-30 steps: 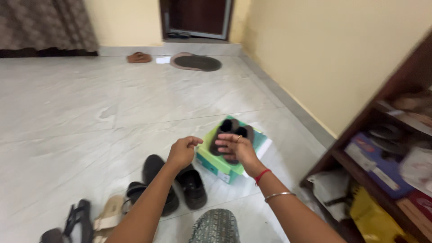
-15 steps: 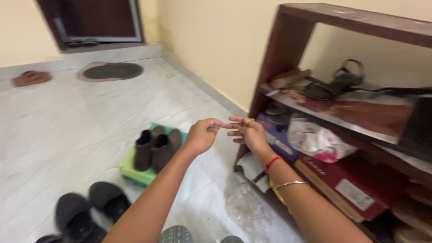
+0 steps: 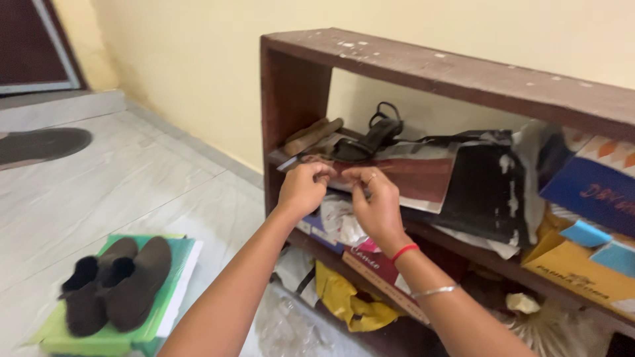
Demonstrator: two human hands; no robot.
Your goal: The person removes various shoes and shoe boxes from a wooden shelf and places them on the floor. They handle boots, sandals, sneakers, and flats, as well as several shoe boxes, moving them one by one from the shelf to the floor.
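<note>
Doorway: a dark brown wooden door (image 3: 26, 39) with a pale frame stands at the far left, with a raised grey stone step below it.
Mat: a dark oval doormat (image 3: 36, 144) lies on the floor just before the step.
Floor: pale grey marble tiles (image 3: 132, 192) with thin joints run from the door to the shelf.
Box and boots: a pair of dark brown suede ankle boots (image 3: 116, 284) lies on its side on a flat green cardboard shoe box (image 3: 169, 311) on the floor, lower left.
Wall: plain cream-yellow plaster (image 3: 185, 59) with a grey skirting strip at its foot.
Left hand (image 3: 303, 188): fingers curled shut, fingertips pinched at the front edge of the upper shelf board.
Right hand (image 3: 377, 201): fingers bent and pinched at the same edge, just beside the left; what they pinch cannot be told.
Shelf: a dark brown wooden shoe rack (image 3: 423, 66) stands against the wall; black strappy sandals (image 3: 370, 139) lie on a reddish paper lining (image 3: 423, 175).
Lower shelves: shoe boxes and a crumpled yellow plastic bag (image 3: 344, 301).
</note>
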